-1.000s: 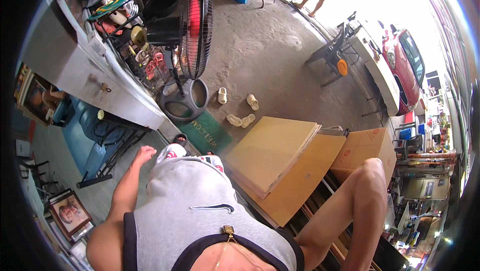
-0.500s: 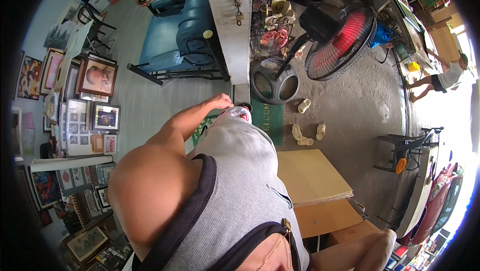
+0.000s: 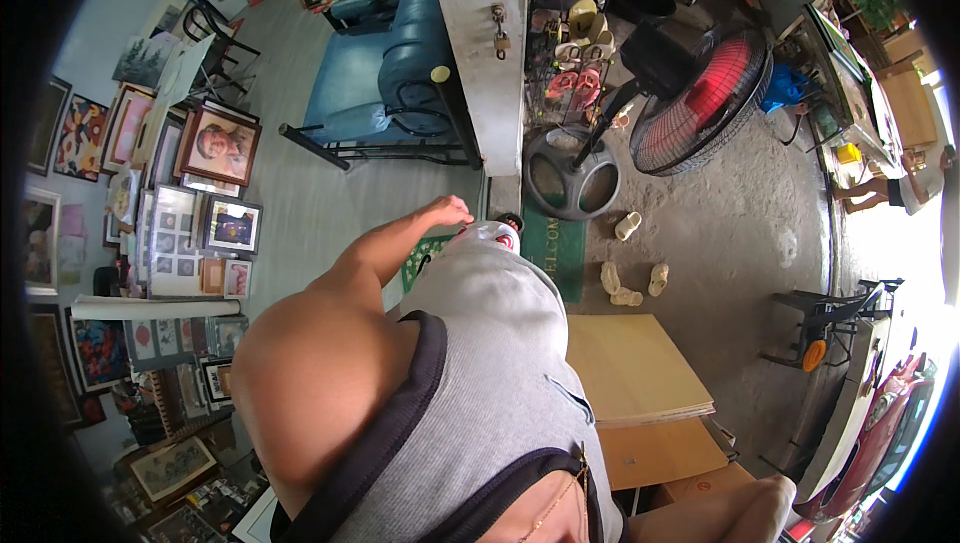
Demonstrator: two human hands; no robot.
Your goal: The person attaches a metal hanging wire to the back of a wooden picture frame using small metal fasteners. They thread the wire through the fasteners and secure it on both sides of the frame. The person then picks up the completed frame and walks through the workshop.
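My left arm reaches forward from my bare shoulder, and my left hand (image 3: 452, 211) hangs beside my grey sleeveless top (image 3: 490, 343). Its fingers are loosely bent and slightly apart, with nothing visible in them. Below and beside that hand lies a green patterned mat (image 3: 425, 255), partly hidden by my arm and top. A dark sandal (image 3: 512, 220) shows just past the front of my clothing, by the door sill. On the lower right, my bent right arm (image 3: 715, 515) comes in at the rim; its hand is out of the picture.
A pedestal fan (image 3: 690, 98) stands ahead right, near a shoe rack (image 3: 575, 68) and a green doormat (image 3: 565, 263). Cream clogs (image 3: 628, 226) lie on the concrete. Brown boards (image 3: 640, 368) are at my right. A blue couch (image 3: 345, 93) and framed pictures (image 3: 220, 148) are left.
The whole view has shifted slightly, with the room's things now farther right and a little lower. My left hand's fingers look a little looser, and it stays beside my top.
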